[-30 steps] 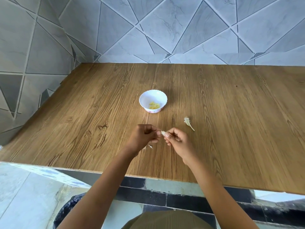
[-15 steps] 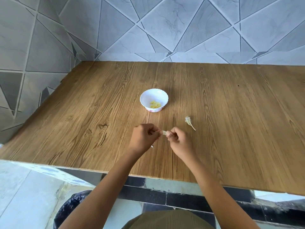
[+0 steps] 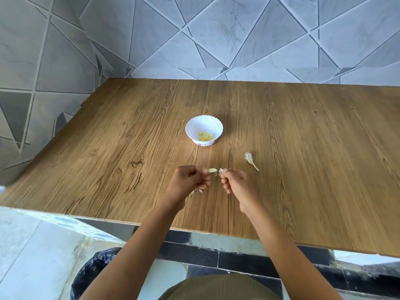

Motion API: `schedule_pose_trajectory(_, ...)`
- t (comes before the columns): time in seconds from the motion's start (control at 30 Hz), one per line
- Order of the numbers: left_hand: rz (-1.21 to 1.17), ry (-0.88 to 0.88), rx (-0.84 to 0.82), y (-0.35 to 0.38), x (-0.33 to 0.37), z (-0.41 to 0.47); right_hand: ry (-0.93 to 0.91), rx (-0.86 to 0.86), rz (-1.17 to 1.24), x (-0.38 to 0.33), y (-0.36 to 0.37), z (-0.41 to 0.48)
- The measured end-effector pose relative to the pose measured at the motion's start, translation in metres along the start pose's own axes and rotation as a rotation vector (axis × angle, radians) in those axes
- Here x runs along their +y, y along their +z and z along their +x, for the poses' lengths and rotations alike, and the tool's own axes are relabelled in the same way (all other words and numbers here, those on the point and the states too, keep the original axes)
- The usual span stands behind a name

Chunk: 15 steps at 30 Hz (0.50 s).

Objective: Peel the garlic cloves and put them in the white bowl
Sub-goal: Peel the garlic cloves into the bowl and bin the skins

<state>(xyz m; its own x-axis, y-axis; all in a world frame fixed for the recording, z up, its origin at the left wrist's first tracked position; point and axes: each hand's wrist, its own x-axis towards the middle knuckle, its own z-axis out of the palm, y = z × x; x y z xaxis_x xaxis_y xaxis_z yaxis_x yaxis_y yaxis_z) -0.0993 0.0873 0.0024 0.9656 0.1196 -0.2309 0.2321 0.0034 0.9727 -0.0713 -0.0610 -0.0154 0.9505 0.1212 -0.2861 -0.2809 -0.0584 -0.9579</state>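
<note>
Peeling, nearly done: pinching a bare clove (image 3: 212, 170) in the left grip (image 3: 188, 180) and torn skin (image 3: 221, 171) in the right grip (image 3: 237, 185), just apart, above the worktop (image 3: 303, 148), nearer than the bowl (image 3: 204, 124) with peeled cloves (image 3: 205, 137) inside. Next, likely: drop the skin, check for clinging bits, reach forward, release the clove over the bowl.

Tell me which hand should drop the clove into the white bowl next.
Left, probably. The left hand pinches the peeled clove, while the right hand holds only torn skin. The white bowl sits just beyond both hands.
</note>
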Motion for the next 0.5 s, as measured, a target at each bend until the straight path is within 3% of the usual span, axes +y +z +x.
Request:
schedule_pose_trajectory(0.1,0.044,0.008,0.021,-0.004,0.001,0.001,-0.295,0.136,-0.414,0.015,-0.005,0.004)
schedule_pose_trajectory(0.17,0.088,0.025,0.052,-0.007,0.001,0.002,-0.386,0.158,-0.498,0.019,-0.005,0.004)
schedule_pose_trajectory(0.3,0.21,0.093,0.09,-0.009,-0.002,0.004,-0.454,0.081,-0.444,0.019,-0.002,0.004)
schedule_pose_trajectory(0.5,0.342,0.177,0.067,-0.009,0.0,0.002,-0.267,-0.086,-0.121,0.003,0.0,-0.003)
